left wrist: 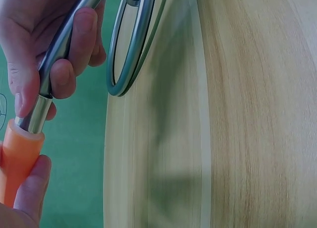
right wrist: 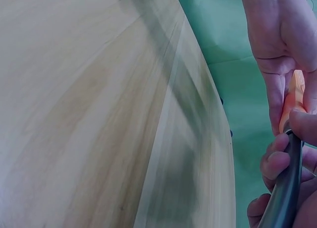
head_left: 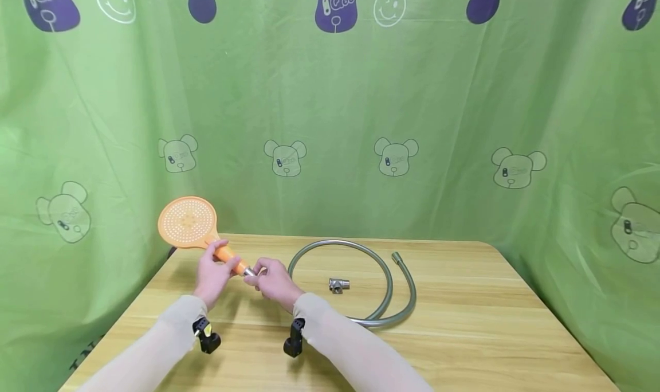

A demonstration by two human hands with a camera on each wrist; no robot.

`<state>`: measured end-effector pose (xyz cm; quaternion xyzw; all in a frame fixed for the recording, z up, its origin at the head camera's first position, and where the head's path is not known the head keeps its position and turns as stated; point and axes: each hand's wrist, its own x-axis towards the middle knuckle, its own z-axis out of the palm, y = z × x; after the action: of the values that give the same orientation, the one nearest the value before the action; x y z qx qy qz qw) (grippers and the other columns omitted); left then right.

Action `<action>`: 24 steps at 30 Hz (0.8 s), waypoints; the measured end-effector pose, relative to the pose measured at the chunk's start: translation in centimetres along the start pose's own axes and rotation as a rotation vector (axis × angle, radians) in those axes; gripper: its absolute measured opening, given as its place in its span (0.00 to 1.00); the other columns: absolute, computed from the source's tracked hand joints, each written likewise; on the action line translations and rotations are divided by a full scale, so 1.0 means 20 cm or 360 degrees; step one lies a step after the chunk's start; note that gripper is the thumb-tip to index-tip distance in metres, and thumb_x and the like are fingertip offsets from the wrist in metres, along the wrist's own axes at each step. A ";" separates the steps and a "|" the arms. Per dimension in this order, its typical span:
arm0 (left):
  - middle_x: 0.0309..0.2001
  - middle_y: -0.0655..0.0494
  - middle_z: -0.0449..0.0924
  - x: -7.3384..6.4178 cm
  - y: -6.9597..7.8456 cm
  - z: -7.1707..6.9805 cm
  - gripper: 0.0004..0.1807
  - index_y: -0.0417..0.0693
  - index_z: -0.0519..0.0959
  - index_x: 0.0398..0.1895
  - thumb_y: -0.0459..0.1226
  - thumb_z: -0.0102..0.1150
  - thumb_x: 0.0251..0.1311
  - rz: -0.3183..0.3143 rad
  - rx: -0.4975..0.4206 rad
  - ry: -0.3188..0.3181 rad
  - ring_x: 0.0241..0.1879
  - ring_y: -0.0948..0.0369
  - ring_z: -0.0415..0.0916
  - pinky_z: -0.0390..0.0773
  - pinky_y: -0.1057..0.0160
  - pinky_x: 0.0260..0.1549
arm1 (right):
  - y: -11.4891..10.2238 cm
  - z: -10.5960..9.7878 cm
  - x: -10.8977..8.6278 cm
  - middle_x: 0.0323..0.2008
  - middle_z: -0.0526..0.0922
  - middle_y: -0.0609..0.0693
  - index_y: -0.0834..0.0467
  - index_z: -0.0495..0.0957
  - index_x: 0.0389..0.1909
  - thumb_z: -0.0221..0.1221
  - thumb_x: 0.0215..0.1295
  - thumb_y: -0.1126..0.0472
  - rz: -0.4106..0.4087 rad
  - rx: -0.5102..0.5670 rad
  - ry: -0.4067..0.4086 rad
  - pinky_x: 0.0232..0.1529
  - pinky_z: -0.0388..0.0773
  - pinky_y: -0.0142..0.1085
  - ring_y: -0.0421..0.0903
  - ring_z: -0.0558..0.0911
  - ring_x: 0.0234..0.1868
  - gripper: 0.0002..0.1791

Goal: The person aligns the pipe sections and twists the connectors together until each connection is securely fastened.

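An orange shower head (head_left: 172, 237) with a round perforated face is held up at the table's left side. My left hand (head_left: 212, 276) grips its handle (left wrist: 19, 156). My right hand (head_left: 277, 281) holds the grey shower hose (left wrist: 60, 42) near its end, fingers curled round it. The hose's shiny metal connector (left wrist: 38, 116) meets the bottom opening of the handle; how deep it sits inside is hidden. From my right hand the hose runs down and loops on the table, its other end (head_left: 396, 258) lying free at the right.
A small metal tee fitting (head_left: 338, 285) lies on the wooden table (head_left: 479, 323) within the hose's loop. Green patterned curtain (head_left: 330, 94) hangs behind the table and along both sides. A small black camera sits on each wrist.
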<state>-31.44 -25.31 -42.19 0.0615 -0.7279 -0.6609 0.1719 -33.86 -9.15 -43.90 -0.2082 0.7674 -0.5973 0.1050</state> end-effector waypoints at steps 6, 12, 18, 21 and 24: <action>0.57 0.35 0.62 0.00 0.01 0.00 0.33 0.39 0.61 0.72 0.24 0.59 0.65 -0.0027 0.0006 -0.0023 0.41 0.57 0.77 0.85 0.69 0.41 | 0.00 0.00 -0.01 0.19 0.77 0.48 0.56 0.75 0.29 0.68 0.61 0.60 -0.0013 -0.0067 0.0059 0.14 0.64 0.30 0.40 0.68 0.15 0.11; 0.61 0.32 0.63 0.00 0.03 0.01 0.34 0.39 0.61 0.73 0.25 0.59 0.65 -0.0058 0.0071 -0.0025 0.48 0.51 0.77 0.85 0.69 0.41 | -0.01 0.02 -0.02 0.20 0.78 0.46 0.55 0.75 0.30 0.69 0.61 0.56 0.0020 -0.0165 0.0124 0.13 0.64 0.29 0.39 0.69 0.16 0.12; 0.62 0.31 0.66 0.00 0.03 0.02 0.34 0.39 0.62 0.72 0.26 0.60 0.64 -0.0076 0.0145 0.0002 0.46 0.51 0.79 0.85 0.68 0.40 | -0.02 0.02 -0.03 0.21 0.77 0.46 0.55 0.75 0.31 0.68 0.62 0.55 0.0024 -0.0241 0.0126 0.13 0.66 0.29 0.39 0.71 0.16 0.12; 0.60 0.32 0.68 0.00 0.03 0.03 0.34 0.40 0.63 0.72 0.27 0.61 0.63 -0.0071 0.0188 0.0022 0.43 0.54 0.80 0.85 0.70 0.38 | -0.03 0.01 -0.04 0.21 0.77 0.46 0.55 0.75 0.31 0.68 0.62 0.55 0.0016 -0.0274 0.0129 0.13 0.67 0.29 0.39 0.71 0.17 0.12; 0.60 0.33 0.68 0.00 0.03 0.03 0.34 0.40 0.64 0.72 0.27 0.62 0.62 -0.0060 0.0200 0.0034 0.42 0.55 0.79 0.85 0.70 0.36 | -0.03 0.00 -0.05 0.22 0.77 0.46 0.55 0.76 0.31 0.68 0.62 0.54 -0.0011 -0.0313 0.0144 0.14 0.67 0.30 0.39 0.71 0.17 0.12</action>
<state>-31.62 -24.71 -41.66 0.0930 -0.7648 -0.6164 0.1630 -32.81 -8.87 -43.48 -0.1930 0.8256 -0.5282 0.0471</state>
